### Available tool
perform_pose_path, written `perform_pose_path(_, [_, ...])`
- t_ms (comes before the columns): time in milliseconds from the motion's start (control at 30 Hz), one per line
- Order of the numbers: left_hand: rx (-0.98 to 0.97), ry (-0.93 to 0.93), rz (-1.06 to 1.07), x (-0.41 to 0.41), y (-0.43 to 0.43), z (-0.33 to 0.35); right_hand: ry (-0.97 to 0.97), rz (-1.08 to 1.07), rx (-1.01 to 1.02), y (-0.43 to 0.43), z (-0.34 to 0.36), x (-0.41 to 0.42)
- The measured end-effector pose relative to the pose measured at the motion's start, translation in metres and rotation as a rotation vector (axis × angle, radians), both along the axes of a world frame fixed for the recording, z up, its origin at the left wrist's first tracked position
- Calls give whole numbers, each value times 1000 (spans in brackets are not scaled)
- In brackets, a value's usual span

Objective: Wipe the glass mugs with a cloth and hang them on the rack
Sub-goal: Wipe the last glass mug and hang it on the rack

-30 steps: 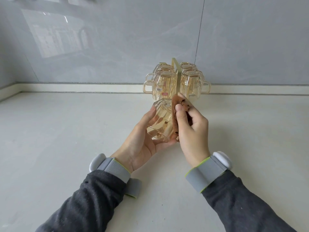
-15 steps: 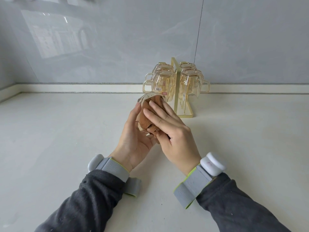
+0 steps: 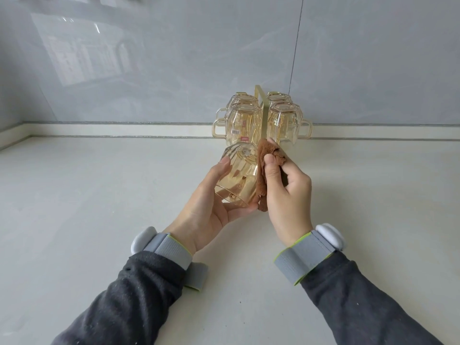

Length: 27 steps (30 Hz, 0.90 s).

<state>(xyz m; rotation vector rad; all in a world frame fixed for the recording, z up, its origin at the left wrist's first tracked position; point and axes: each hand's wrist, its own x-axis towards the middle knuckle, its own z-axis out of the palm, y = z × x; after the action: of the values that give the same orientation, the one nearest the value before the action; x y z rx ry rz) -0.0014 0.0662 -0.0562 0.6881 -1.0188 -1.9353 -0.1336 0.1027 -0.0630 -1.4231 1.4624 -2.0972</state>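
1. The left hand (image 3: 206,207) holds the mug (image 3: 237,178) above the surface (image 3: 99,220). Its thumb lies on the mug's left wall and its fingers are curled underneath, near the rim.
2. The right hand (image 3: 288,195) is clamped on the cloth (image 3: 265,158), which the thumb pinches. It presses the cloth against the mug's right side.
3. The mug is tilted, with its mouth low and toward the person and its base up and away. Its long axis points roughly at the rack (image 3: 263,113).
4. The mug's handle does not show, so I cannot tell whether it sits under the cloth or behind the glass.
5. The rack stands just beyond the mug, close to the wall. Four hung mugs (image 3: 242,123) are on it mouth down, two on each side of the post, with their handles outward.
6. The step in hand looks like wiping, with hanging not yet done.
7. The left hand already carries the mug, so it is the nearer one for the reach forward.
8. That move would need the mug turned mouth down. No free peg is visible from here.
9. The hung mugs sit very close, so glass could knock against glass.
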Motion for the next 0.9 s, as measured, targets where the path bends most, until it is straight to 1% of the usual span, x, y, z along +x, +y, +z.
perform_pose_path(133, [13,-61,23,-1,-2,-1,-28,-11,12,-2,-1,0])
perform_pose_path(200, [-1,-108,6,-1,-3,-3,17,-5,1,-1,-1,1])
perform_pose_path(267, [-16,-126,0,-1,-2,-5,103,-7,-13,-1,-3,1])
perform_pose_path(367, [-53,-134,20,-1,0,-6,302,-9,-67,-3,-7,2])
perform_pose_path(467, [-71,-137,74,-1,-1,-6,495,42,-104,-5,-10,6])
perform_pose_path(567, [-40,-68,114,3,-2,-2,653,92,-148,-6,-14,12])
perform_pose_path(633, [-10,7,110,6,-2,-1,716,115,-164,-5,-16,14])
perform_pose_path(767, [-6,51,97,7,-4,-2,727,72,-193,-4,-16,12])
perform_pose_path(900, [-2,67,82,5,-3,-1,619,22,-200,-5,-14,8])
